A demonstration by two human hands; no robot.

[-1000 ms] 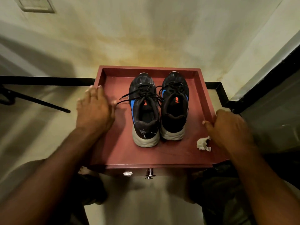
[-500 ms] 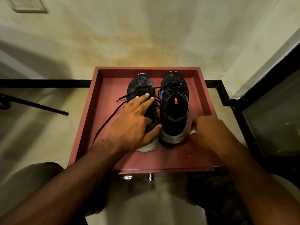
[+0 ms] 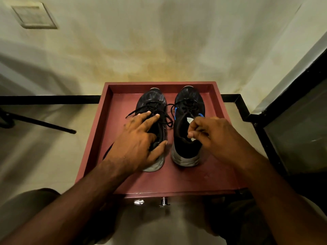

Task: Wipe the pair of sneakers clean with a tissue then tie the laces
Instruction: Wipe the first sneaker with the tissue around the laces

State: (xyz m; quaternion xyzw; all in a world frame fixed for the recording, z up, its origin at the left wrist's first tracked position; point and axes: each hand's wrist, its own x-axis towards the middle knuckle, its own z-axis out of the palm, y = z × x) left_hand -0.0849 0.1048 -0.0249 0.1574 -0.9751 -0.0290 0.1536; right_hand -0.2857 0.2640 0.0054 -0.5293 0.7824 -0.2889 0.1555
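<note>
A shallow dark-red wooden tray with a raised rim (image 3: 106,110) held a pair of black mesh sneakers with pale grey soles, toes pointing away from the person. The left sneaker (image 3: 153,101) and the right sneaker (image 3: 189,98), which had blue side trim, stood side by side near the tray's middle, a narrow strip of red floor showing between them. Their black laces (image 3: 168,119) lay loose and untied, crossing that gap; one end trailed toward the tray's left wall.

The left hand (image 3: 138,144) rested spread over the left sneaker's opening, fingers straight along the tongue, thumb against the inner side of the heel. The right hand (image 3: 214,135) hovered over the right sneaker's collar, its fingers curled and pinching a small crumpled white tissue (image 3: 190,120), bits of which showed above and below the fingertips.

Bare tray floor lay open to the left of the left sneaker, to the right of the right one, and widest along the near edge behind both heels. The toes sat near the far rim. Beyond the tray, a black metal bar (image 3: 44,99) ran along a stained cream wall (image 3: 159,41).
</note>
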